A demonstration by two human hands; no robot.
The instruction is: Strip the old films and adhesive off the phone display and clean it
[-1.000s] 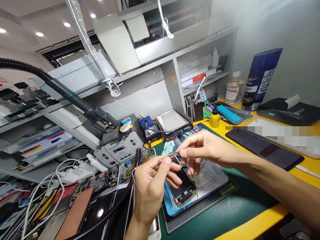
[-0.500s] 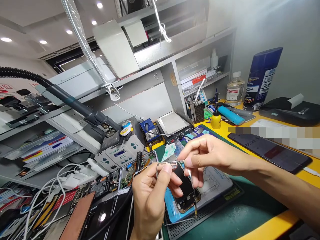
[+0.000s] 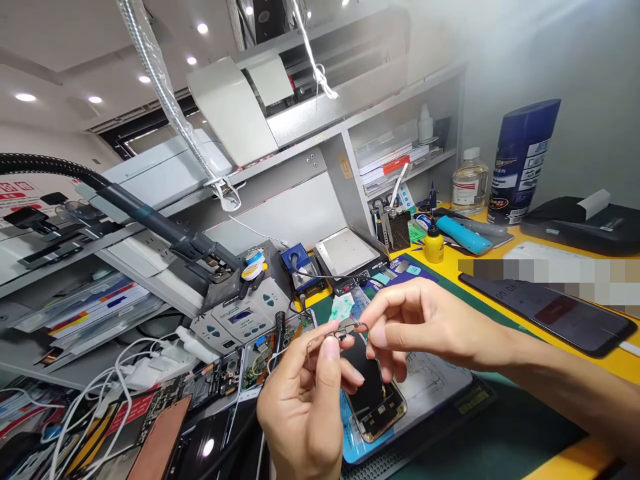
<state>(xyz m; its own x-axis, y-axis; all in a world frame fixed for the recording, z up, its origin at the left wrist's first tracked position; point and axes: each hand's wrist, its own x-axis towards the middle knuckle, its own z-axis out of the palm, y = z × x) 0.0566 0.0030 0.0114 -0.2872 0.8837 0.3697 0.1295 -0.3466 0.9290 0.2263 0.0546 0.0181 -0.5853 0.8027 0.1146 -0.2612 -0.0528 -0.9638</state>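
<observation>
Between my hands is a small, thin phone flex cable point(image 3: 345, 328) with a dark metallic piece on it. My left hand point(image 3: 305, 400) is closed, pinching it between thumb and fingertips. Its other end is pinched by my right hand point(image 3: 415, 323), whose thumb and index finger meet there. Below my hands lies a dark phone screen assembly point(image 3: 385, 417), with bare connectors and a gold-coloured lower edge. This sits on a blue and clear plastic-covered pad point(image 3: 440, 393). My fingers hide part of the cable and the screen's upper part.
A soldering station point(image 3: 250, 313) with a hose stands behind my left hand. Opened phones, a copper-coloured phone panel point(image 3: 160, 440) and white cables point(image 3: 117, 373) crowd the left. A phone showing a timer point(image 3: 545, 313), a yellow bottle point(image 3: 434, 245) and a spray can point(image 3: 523, 163) are at right.
The flex cable has turned between my fingers and shows a darker side. A thin strip that hung below my right hand no longer shows there. Both hands keep their pinch.
</observation>
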